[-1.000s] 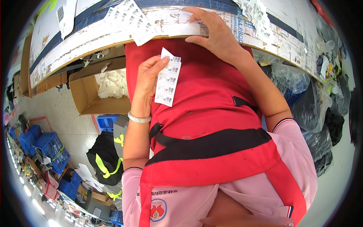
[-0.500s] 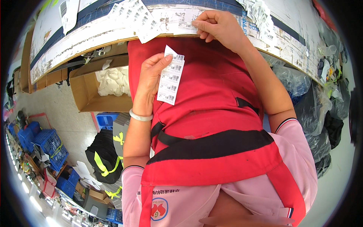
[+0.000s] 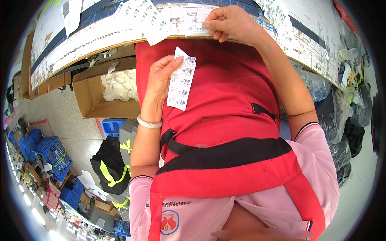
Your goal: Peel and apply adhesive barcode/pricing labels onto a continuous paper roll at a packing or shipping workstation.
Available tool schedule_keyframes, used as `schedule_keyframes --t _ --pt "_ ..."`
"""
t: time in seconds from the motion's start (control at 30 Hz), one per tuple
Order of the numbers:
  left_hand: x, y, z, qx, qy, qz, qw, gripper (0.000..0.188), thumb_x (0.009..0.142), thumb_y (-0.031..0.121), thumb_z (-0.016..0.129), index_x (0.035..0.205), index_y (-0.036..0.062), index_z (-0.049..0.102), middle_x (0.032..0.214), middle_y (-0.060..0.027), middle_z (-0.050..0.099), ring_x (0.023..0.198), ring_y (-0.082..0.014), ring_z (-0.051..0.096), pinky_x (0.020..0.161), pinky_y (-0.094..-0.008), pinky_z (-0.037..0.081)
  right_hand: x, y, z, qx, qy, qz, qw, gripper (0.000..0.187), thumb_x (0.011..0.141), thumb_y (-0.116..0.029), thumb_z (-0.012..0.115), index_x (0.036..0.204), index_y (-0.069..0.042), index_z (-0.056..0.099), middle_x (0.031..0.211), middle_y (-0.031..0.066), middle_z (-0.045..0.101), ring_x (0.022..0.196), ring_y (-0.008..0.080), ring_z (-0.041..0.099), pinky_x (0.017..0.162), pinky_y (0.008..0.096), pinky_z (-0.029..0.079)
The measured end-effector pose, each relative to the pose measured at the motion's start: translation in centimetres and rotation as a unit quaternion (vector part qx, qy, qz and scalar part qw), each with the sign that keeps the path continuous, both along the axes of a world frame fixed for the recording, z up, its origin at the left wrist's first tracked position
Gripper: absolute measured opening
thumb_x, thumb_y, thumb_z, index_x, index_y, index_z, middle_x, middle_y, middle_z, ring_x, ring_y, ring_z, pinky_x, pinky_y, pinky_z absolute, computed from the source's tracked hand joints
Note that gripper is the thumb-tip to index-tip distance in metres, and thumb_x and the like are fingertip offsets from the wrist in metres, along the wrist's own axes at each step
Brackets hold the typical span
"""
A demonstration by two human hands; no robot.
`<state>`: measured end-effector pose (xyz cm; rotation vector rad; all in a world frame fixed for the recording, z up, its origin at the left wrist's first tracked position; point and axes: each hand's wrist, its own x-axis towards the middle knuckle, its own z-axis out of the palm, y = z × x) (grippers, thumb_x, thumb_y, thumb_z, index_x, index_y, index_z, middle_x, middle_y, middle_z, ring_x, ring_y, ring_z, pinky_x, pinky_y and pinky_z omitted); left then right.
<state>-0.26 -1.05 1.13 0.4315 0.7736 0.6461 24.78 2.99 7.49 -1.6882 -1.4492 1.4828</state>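
Note:
My left hand point(image 3: 163, 76) is closed on the top end of a white strip of barcode labels point(image 3: 179, 86), which hangs down in front of my red apron. Above it, at the near edge of the worn white tabletop point(image 3: 179, 24), my right hand point(image 3: 229, 25) pinches with thumb and forefinger at the end of a single barcode label point(image 3: 196, 29). That label lies along the table's edge, its right end hidden under my fingertips. To the left of it, several sheets of labels point(image 3: 148, 24) lie overlapped on the tabletop.
More loose labels point(image 3: 277, 20) are heaped at the table's right. Under the table's left side stands an open carton point(image 3: 90, 96) with cream-coloured pieces. Clear plastic bags point(image 3: 309, 82) crowd the right. Dark stacked pieces point(image 3: 108, 164) tied with yellow-green strips and blue crates point(image 3: 54, 154) stand at left.
My right hand has shifted slightly up and left at the table edge, still pinching by the single label. The left hand and its strip have barely moved.

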Motion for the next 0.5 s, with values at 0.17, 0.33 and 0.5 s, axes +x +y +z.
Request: schedule_keyframes --t 0.17,0.33,0.5 --pt "-0.1 -0.1 -0.1 -0.001 0.005 0.005 1.0 0.014 0.087 0.009 0.065 0.095 -0.0023 0.066 0.084 -0.0088 0.069 0.069 -0.012 0.065 0.06 -0.0235 0.054 -0.3 0.7 1.5 -0.089 0.004 -0.015 0.996 0.017 0.087 -0.01 0.06 0.096 0.003 0.063 0.072 0.009 0.065 0.061 0.0146 0.062 0.054 0.0258 0.051" --pt "0.0 -0.1 -0.1 0.001 0.009 0.005 1.0 0.014 0.087 0.009 0.065 0.095 -0.0024 0.066 0.083 -0.0085 0.068 0.069 -0.0121 0.065 0.06 -0.0233 0.053 -0.2 0.6 1.3 0.039 0.028 0.018 0.999 0.017 0.086 -0.011 0.061 0.082 0.005 0.065 0.068 0.0092 0.064 0.056 0.0138 0.061 0.05 0.0246 0.051" --pt "0.0 -0.1 -0.2 0.012 0.009 -0.003 1.0 0.014 0.087 0.009 0.065 0.095 -0.0023 0.066 0.083 -0.0084 0.069 0.068 -0.0119 0.065 0.06 -0.0231 0.053 0.1 1.1 1.0 -0.076 0.015 -0.025 0.997 0.016 0.086 -0.011 0.061 0.083 0.005 0.065 0.067 0.0092 0.064 0.056 0.0141 0.061 0.05 0.0247 0.051"
